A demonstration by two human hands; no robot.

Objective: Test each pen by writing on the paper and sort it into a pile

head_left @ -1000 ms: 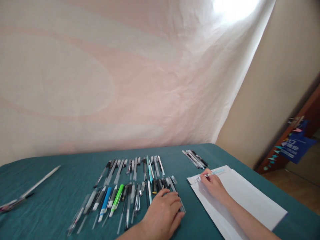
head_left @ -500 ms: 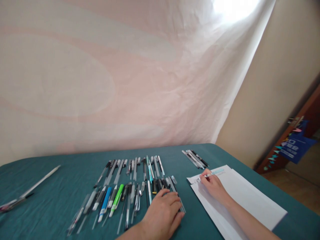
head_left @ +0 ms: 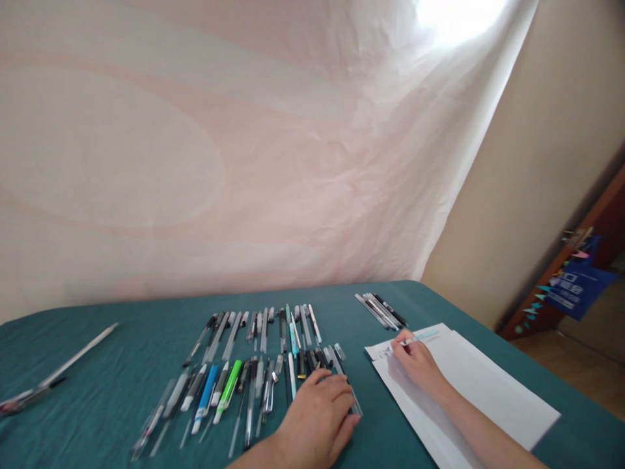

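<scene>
My right hand [head_left: 418, 365] is closed round a pen [head_left: 413, 341] with a light-blue and white barrel. The pen's tip end is down at the upper left corner of a white paper [head_left: 488, 384], beside some dark marks. My left hand [head_left: 318, 413] lies palm down, fingers extended and loosely bent, over the near right end of the rows of pens. Its fingertips touch or hover over several dark and clear pens [head_left: 336, 361]; what lies under the palm is hidden.
Two rows of pens and caps spread leftward, including a green marker [head_left: 228, 391] and a blue one [head_left: 204, 398]. Behind the paper lies a small group of pens [head_left: 381, 311]. A long white stick [head_left: 81, 355] rests far left on the green tablecloth [head_left: 122, 345]. A curtain [head_left: 244, 163] hangs behind.
My right hand has shifted very slightly to the right with the pen, and more dark marks show at the paper's corner. My left hand has stayed in place.
</scene>
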